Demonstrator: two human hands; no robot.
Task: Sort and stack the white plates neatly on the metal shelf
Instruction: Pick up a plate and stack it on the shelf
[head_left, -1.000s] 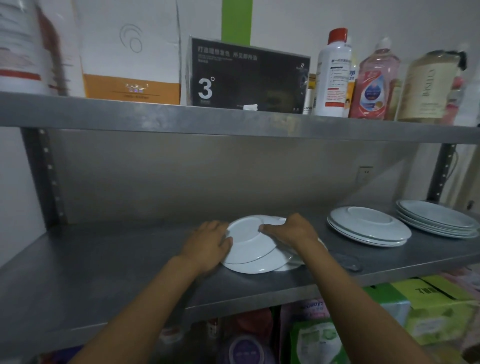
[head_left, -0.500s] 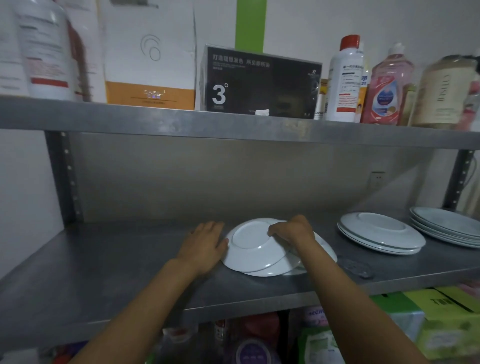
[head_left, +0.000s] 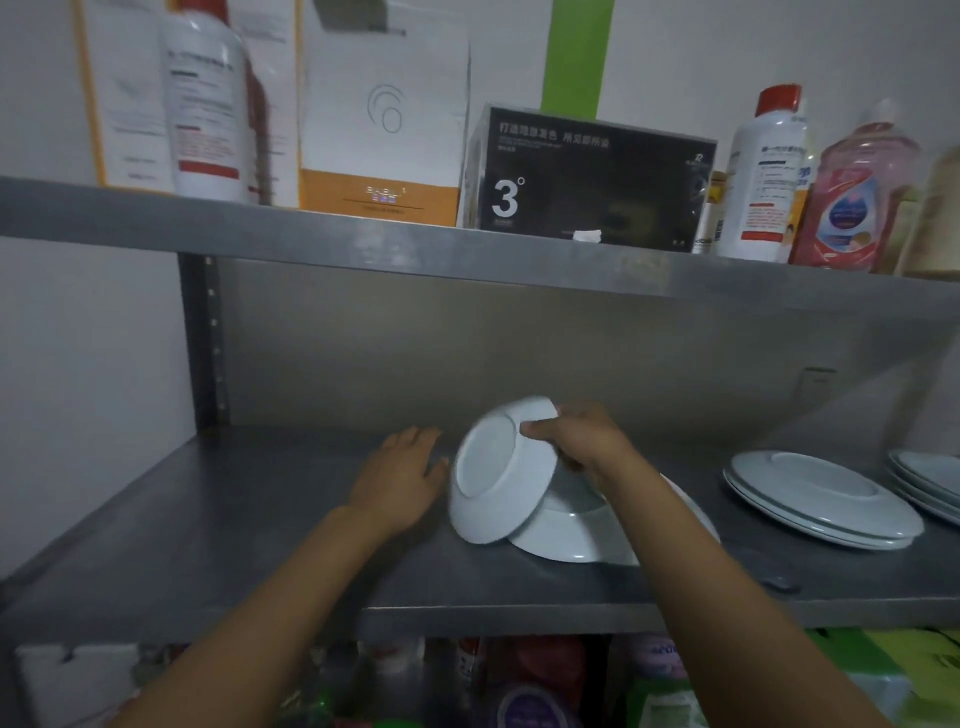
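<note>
**Plate tipped up on the metal shelf**

The left hand (head_left: 402, 475) is lying flat on the metal shelf (head_left: 218, 525), fingers spread and holding nothing, just beside a tilted plate (head_left: 498, 475). The right hand (head_left: 582, 441) is gripping that plate's upper rim, underside showing, its lower edge leaning against the plates beneath (head_left: 566, 535). Another stack (head_left: 815, 499) is sitting to the right.

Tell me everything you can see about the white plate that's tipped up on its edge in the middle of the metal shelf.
The tilted white plate is round, glossy and ceramic-looking, its underside with a raised foot ring facing the camera. It stands steeply on its lower rim, leaning against the upside-down white plates under it. The right hand grips its upper rim; the left hand lies flat on the metal shelf beside it, whether touching it is unclear. Its edge is slightly motion-blurred.
</note>
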